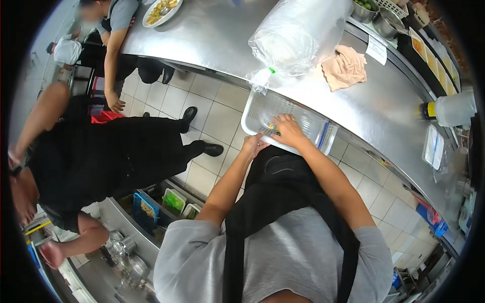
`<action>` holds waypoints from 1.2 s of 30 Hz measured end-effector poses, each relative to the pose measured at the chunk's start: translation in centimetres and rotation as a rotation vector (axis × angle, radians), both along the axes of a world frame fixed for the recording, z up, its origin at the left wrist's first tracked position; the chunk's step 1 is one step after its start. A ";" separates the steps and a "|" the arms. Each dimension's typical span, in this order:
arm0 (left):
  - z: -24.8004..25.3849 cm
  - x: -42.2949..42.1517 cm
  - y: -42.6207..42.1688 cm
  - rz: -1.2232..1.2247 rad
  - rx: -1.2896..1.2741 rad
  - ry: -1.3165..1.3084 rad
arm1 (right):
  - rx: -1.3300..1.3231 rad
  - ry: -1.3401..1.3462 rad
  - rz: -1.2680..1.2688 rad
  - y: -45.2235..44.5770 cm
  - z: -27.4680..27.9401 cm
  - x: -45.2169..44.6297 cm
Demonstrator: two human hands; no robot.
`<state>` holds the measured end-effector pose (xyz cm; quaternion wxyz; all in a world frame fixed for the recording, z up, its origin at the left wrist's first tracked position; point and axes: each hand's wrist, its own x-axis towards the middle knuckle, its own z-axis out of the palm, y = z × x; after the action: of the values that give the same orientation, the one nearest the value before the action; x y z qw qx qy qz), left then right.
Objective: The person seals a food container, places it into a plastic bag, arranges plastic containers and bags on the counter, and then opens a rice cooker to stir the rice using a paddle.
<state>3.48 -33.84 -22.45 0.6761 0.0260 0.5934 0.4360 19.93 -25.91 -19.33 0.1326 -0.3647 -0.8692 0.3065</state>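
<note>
White basket [247, 112]: here it is, right at the near edge of the steel counter [202, 35], its near side up against the dark apron [298, 189], perhaps so the body helps to prop it; what bears it from below I can't see.
Left hand [252, 146]: down at the basket's near left corner, fingers drawn in narrow and seemingly hooked on the rim; a steadying hold, I'd judge, leaving the other hand free.
Right hand [289, 132]: over the near rim and inside the basket, palm down, fingers only slightly apart among clear plastic pieces [310, 121]; whether they grip one, I cannot tell.
Blue-edged item [324, 135]: at the basket's right end, just beside the clear pieces, probably tucked there to leave the middle open.
Clear bag [303, 38]: bulky, on the counter just beyond the basket, its gathered neck pointing back at the basket, a green tie [272, 70] there, presumably to close it; contents hard to make out.
Pink cloth [344, 68]: crumpled beyond the basket and to its right, likely dropped within easy reach for wiping.
Plastic bottle [456, 108]: lying well to the basket's right, near the counter's far edge, maybe parked out of the working space.
Co-worker [106, 156]: black-clad, well left of the basket, hands apart from it.
</note>
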 end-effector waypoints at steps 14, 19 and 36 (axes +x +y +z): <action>0.4 0.9 -0.8 0.046 -0.078 0.031 | -0.218 -0.769 -0.053 2.7 -8.9 -6.1; 0.9 1.1 -0.4 0.015 -0.090 0.071 | -0.252 -0.782 0.062 4.2 -4.8 -5.4; 2.7 0.1 5.6 -0.267 0.494 1.394 | -0.445 -0.157 0.284 2.5 -2.0 -4.3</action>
<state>3.56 -28.28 -19.77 0.1655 0.5188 0.7608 0.3531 15.62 -23.39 -21.34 -0.0627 -0.2818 -0.8306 0.4761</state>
